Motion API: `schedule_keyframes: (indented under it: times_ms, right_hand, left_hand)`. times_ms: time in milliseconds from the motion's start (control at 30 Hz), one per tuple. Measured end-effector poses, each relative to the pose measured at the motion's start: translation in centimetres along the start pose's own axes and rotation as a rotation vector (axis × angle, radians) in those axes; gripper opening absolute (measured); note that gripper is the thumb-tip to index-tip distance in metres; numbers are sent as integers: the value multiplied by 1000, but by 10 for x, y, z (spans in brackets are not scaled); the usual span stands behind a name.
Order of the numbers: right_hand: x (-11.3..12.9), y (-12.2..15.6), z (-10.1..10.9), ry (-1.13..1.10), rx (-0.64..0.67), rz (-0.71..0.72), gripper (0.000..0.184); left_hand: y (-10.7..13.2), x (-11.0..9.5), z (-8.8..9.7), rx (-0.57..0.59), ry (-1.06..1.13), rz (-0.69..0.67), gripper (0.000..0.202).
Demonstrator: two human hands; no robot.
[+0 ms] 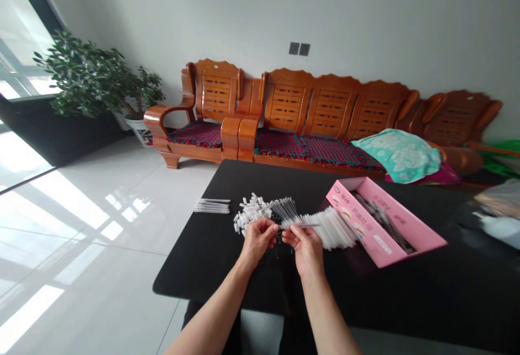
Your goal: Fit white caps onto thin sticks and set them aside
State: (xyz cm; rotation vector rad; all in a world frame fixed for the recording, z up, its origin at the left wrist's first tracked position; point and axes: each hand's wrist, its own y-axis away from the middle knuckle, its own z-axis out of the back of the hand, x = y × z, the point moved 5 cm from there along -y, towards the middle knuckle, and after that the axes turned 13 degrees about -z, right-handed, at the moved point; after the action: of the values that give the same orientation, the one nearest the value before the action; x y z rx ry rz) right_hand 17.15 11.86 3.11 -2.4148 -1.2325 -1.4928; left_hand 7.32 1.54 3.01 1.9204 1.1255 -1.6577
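My left hand (259, 238) and my right hand (305, 245) meet above the black table (227, 274), fingers pinched. The right hand holds a thin clear tube (305, 225) that points right. The left hand's fingertips close on its left end; what they hold is too small to name. Just beyond the hands lie a heap of small white caps (248, 215), a fan of dark thin sticks (284, 209) and a spread of clear white tubes (333, 226).
An open pink box (400, 238) with dark sticks inside lies to the right. A few finished white tubes (212, 205) lie at the table's left edge. Plastic bags (498, 211) sit far right. Wooden sofas (317, 117) and a potted plant (97, 81) stand behind.
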Motion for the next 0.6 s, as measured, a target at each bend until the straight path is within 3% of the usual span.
schedule_keyframes:
  times_ms: [133, 267, 467, 600]
  right_hand:
    - [0, 0, 0, -1, -7, -5, 38]
    - [-1, 0, -2, 23, 14, -3, 35]
    - [0, 1, -2, 17, 7, -9, 38]
    - [-1, 0, -2, 20, 8, -10, 38]
  left_hand:
    - [-1, -3, 2, -54, 56, -24, 46]
    - [2, 7, 3, -8, -54, 73, 51]
    - [1, 3, 2, 18, -11, 11, 40]
    - [1, 4, 3, 19, -39, 42, 46]
